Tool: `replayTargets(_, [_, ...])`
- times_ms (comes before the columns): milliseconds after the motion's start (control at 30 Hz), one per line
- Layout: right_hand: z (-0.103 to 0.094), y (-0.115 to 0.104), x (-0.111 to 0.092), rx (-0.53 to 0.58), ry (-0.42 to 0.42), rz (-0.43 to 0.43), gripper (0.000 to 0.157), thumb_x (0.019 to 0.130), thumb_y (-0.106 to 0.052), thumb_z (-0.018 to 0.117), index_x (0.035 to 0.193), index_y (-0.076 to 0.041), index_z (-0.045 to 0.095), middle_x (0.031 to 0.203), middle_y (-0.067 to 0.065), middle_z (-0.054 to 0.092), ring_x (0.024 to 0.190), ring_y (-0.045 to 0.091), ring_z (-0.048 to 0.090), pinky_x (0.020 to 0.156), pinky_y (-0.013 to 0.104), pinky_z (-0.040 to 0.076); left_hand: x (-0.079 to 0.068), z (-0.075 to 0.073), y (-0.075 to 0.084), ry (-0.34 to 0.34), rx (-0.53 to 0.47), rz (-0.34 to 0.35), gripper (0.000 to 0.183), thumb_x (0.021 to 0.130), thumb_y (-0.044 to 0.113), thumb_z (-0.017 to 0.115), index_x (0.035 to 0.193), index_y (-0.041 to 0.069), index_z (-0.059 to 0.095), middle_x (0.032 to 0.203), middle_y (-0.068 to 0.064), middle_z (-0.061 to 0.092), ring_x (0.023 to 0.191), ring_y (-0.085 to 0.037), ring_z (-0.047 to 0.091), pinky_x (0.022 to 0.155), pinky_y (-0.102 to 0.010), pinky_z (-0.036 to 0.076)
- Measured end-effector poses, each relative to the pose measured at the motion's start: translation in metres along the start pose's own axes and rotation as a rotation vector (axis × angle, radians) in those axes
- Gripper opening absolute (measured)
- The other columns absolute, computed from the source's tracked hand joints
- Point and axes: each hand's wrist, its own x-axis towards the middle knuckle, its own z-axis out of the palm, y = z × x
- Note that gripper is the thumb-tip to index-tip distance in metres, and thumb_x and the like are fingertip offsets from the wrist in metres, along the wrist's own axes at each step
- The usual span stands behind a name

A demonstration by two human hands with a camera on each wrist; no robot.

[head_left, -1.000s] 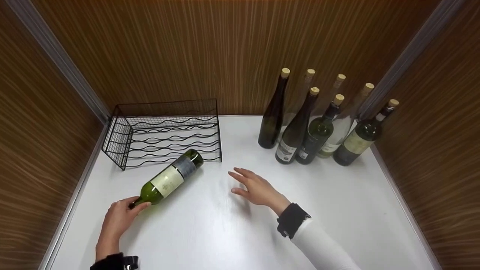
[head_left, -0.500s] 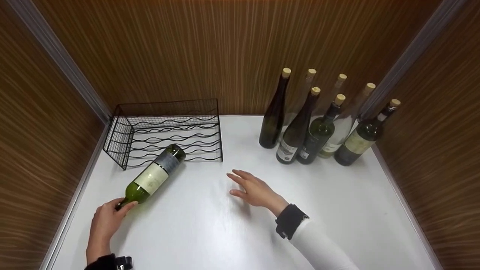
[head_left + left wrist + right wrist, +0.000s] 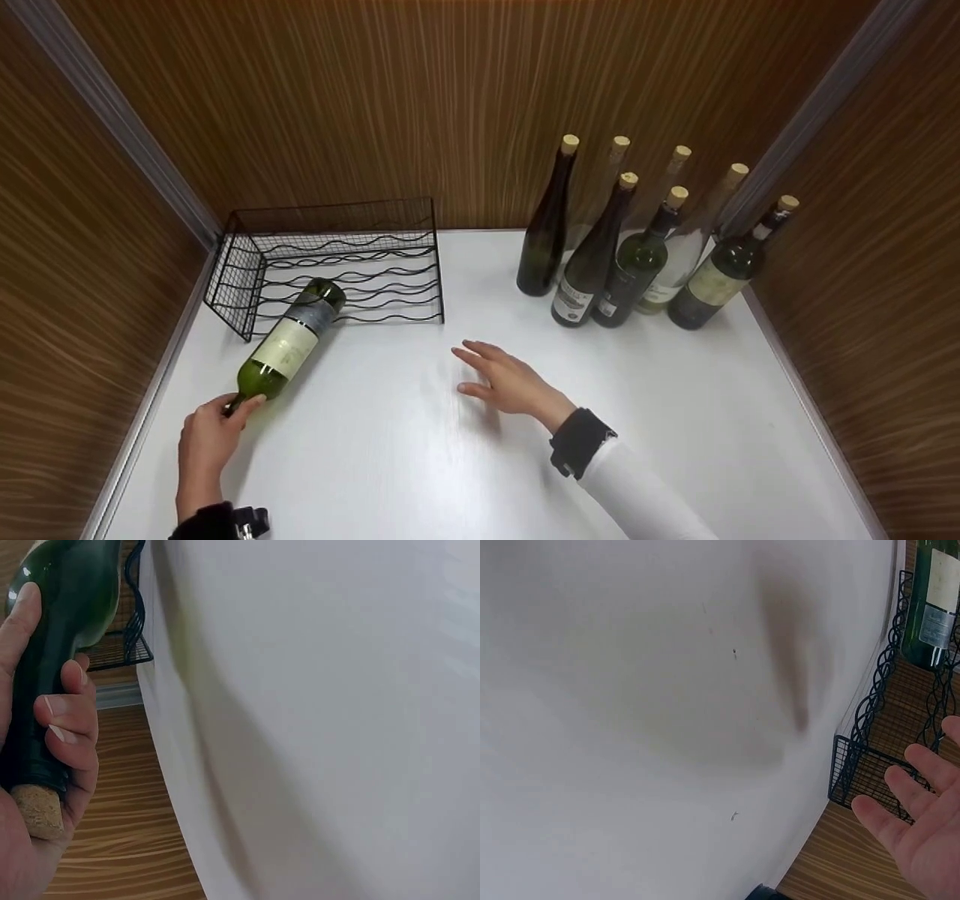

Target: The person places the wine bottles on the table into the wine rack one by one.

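Observation:
My left hand [image 3: 210, 439] grips a green wine bottle [image 3: 287, 345] by its neck, and the bottle slants up and to the right. In the left wrist view its cork [image 3: 39, 811] sits by the palm, with fingers wrapped about the neck [image 3: 37, 712]. The bottle's base overlaps the front left part of the black wire rack [image 3: 345, 289] in the head view; whether it touches the wires I cannot tell. My right hand [image 3: 514, 381] hovers over the white table with fingers spread and holds nothing. In the right wrist view, the bottle's base [image 3: 922, 649] appears at the rack.
Several corked wine bottles stand upright in a group at the right back, among them a dark slim bottle [image 3: 544, 247] and a labelled bottle [image 3: 716, 289] at the far right. Wood-patterned walls [image 3: 480, 112] enclose the white table [image 3: 420, 465] at the back and both sides.
My left hand has moved left with the green wine bottle, whose base has come over the rack's front left part. The right hand has hardly moved.

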Motion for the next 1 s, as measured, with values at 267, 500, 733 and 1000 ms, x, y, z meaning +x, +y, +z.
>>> replayTargets(267, [0.002, -0.004, 0.002, 0.02, -0.002, 0.009, 0.063, 0.099, -0.048, 0.055, 0.154, -0.022, 0.036, 0.157, 0.005, 0.032, 0.143, 0.026, 0.03, 0.111, 0.046, 0.031, -0.002, 0.004, 0.002, 0.044, -0.007, -0.036, 0.085, 0.088, 0.067, 0.058, 0.129, -0.007, 0.058, 0.083, -0.01, 0.07, 0.075, -0.028, 0.063, 0.057, -0.035, 0.044])
replayTargets(500, [0.004, -0.004, 0.004, 0.012, 0.004, -0.017, 0.064, 0.098, -0.049, 0.055, 0.153, -0.023, 0.036, 0.157, 0.006, 0.032, 0.142, 0.026, 0.031, 0.111, 0.046, 0.032, -0.003, 0.004, 0.003, 0.118, -0.015, -0.069, 0.079, 0.09, 0.064, 0.057, 0.124, -0.007, 0.061, 0.078, -0.009, 0.07, 0.069, -0.026, 0.061, 0.056, -0.036, 0.042])
replayTargets(733, [0.007, -0.006, 0.005, -0.017, 0.011, -0.034, 0.064, 0.098, -0.051, 0.053, 0.153, -0.022, 0.037, 0.156, 0.007, 0.034, 0.141, 0.027, 0.033, 0.11, 0.046, 0.034, 0.002, 0.009, 0.006, 0.2, -0.017, -0.107, 0.079, 0.091, 0.064, 0.055, 0.123, -0.008, 0.062, 0.1, -0.027, 0.068, 0.084, -0.043, 0.062, 0.06, -0.046, 0.044])
replayTargets(1000, [0.008, -0.009, 0.006, -0.019, 0.003, -0.04, 0.064, 0.099, -0.05, 0.053, 0.153, -0.021, 0.037, 0.156, 0.008, 0.034, 0.141, 0.028, 0.034, 0.109, 0.047, 0.034, 0.014, 0.016, 0.015, 0.251, -0.008, -0.141, 0.078, 0.092, 0.063, 0.055, 0.124, -0.008, 0.06, 0.113, -0.034, 0.062, 0.09, -0.051, 0.061, 0.061, -0.053, 0.045])
